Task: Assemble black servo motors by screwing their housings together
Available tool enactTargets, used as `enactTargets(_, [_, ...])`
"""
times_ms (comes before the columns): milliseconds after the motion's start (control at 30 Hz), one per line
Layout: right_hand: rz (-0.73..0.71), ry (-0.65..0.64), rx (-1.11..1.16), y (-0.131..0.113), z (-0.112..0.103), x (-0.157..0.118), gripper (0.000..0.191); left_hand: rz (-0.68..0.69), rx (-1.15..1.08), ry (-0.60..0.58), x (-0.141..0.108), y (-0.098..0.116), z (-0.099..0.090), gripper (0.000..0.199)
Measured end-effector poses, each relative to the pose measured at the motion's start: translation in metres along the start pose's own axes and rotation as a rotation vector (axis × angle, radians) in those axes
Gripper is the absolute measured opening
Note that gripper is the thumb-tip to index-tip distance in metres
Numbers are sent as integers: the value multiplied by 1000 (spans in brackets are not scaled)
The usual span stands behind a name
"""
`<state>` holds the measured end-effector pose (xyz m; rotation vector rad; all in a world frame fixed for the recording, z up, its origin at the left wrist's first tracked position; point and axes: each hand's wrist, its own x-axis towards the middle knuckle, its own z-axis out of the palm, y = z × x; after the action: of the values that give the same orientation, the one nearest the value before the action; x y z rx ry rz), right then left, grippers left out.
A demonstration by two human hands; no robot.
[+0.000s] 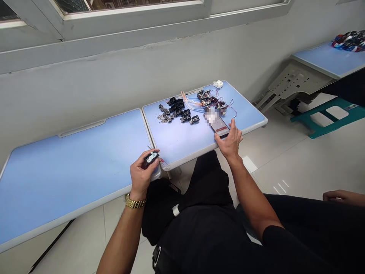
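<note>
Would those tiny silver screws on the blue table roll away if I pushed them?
Probably. The tiny silver screws lie loose on the smooth blue tabletop, so a push could scatter them. They look thin, so they are probably light and fiddly to pinch.

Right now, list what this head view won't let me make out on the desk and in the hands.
Head view:
Phone: a pixelated patch hides its far end, and the right hand crowds its near corner.
Black part: the left hand's fingers hide some of it.
Small metal parts: too small to identify.
Colourful heap: cut off by the right edge.
</note>
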<state>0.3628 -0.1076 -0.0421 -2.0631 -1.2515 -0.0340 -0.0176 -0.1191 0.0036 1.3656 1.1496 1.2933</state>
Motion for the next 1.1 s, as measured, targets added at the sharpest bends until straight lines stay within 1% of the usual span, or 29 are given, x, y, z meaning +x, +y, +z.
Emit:
enactTargets(67, [-10, 4, -3, -1, -4, -1, 102, -7, -5, 0, 0, 1, 1, 31])
enactTargets(133, [-52, 19, 14, -9, -9, -9, 96, -14, -5, -4, 0, 3, 3, 30])
enactTargets(167, [-83, 15, 56, -15, -12, -14, 91, -15, -1, -7, 1, 3, 4, 31])
enactTargets(200, [-114, -22, 145, -25, -14, -20, 85, -14, 5, -12, 1, 4, 6, 31])
enactTargets(233, [-155, -129, 295, -36, -14, -26, 78, -13, 9, -18, 2, 4, 7, 31])
enactTargets(267, [-206, -314, 482, -49, -13, -31, 71, -11, 12, -25, 4, 4, 9, 31])
enactTargets(300, [-257, -446, 566, -63, -10, -36, 64, -9, 13, -34, 5, 5, 11, 31])
enactTargets(367, [-329, -641, 677, -92, 0, -39, 51, -5, 9, -56, 10, 5, 14, 31])
enactTargets(433, [-373, -804, 778, -119, 14, -36, 47, -4, 0, -75, 15, 6, 17, 33])
enactTargets(500, [-405, -951, 862, -140, 29, -29, 43, -7, -13, -77, 21, 7, 19, 35])
enactTargets(567, [-414, -1087, 926, -155, 42, -22, 38, -2, -25, -50, 26, 7, 20, 37])
enactTargets(633, [-391, -1188, 980, -163, 52, -17, 35, 3, -29, -24, 29, 7, 22, 37])
enactTargets(667, [-371, -1213, 1004, -165, 56, -15, 36, 4, -28, -15, 30, 7, 22, 37])
enactTargets(733, [-317, -1201, 1045, -164, 60, -13, 39, -1, -24, 6, 30, 7, 23, 38])
enactTargets(833, [-218, -1070, 1070, -156, 60, -13, 39, -37, 0, 62, 27, 5, 22, 42])
enactTargets(933, [-125, -925, 1053, -147, 55, -14, 36, -82, 70, 112, 25, 0, 17, 47])
enactTargets(1000, [-85, -865, 1043, -143, 53, -16, 38, -88, 133, 112, 25, -5, 13, 47])
enactTargets(1100, [-56, -823, 1042, -143, 50, -19, 44, -74, 229, 104, 25, -13, 9, 45])
